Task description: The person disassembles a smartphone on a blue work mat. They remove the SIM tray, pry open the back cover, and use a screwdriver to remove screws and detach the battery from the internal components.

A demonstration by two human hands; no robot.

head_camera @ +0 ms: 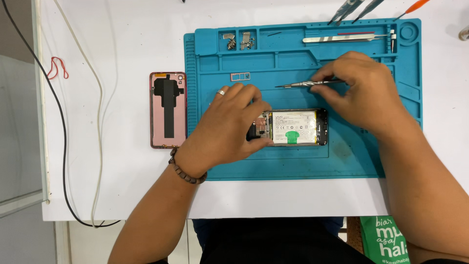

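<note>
My left hand [227, 129] lay curled over the near end of the opened smartphone with its white battery and green pull-tab exposed [293, 127], fingertips pressing its edge and circuit board, holding it down rather than gripping it. The phone rested near the middle of the blue silicone repair mat [303, 168] on the white table [122, 122]. My right hand [364, 90] pinched a slim metal screwdriver [305, 84] between thumb and fingers, closed tight, its tip pointing left just above the phone. The detached pink back cover with black lining [168, 110] lay left of the mat. Silver tweezers [342, 38] sat in the mat's upper tray.
</note>
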